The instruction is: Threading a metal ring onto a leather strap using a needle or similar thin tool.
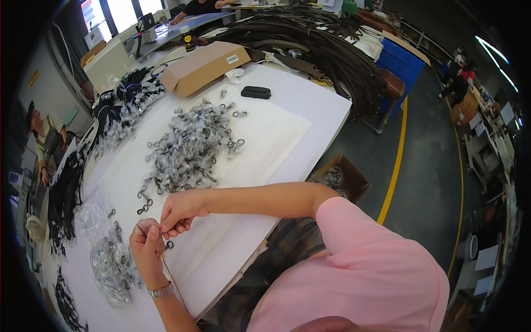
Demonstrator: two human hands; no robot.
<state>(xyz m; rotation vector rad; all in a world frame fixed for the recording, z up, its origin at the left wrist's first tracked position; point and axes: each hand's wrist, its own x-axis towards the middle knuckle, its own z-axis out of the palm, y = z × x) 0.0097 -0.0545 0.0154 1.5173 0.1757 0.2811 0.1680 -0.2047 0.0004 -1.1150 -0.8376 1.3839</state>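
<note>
My left hand [146, 248], with a metal watch on its wrist, is closed in a pinch above the table. Fingertip to fingertip with it, my right hand [183, 212] is pinched as well. What lies between the fingertips is too small to make out. A thin brown strap [172, 279] runs down from my left hand beside the forearm. Just below my right fingers shows a dark metal ring [168, 244]; whether it is held or lies on the table, I cannot tell. Beyond my hands is a heap of dark metal clasps [188, 144] in clear plastic wrap.
Clear plastic wrappers [112, 268] lie left of my hands. Black strap bundles [66, 193] line the table's left edge. A cardboard box [204, 66] and a black case [256, 92] sit farther back. An open carton [343, 180] stands on the floor at right. Other people are nearby.
</note>
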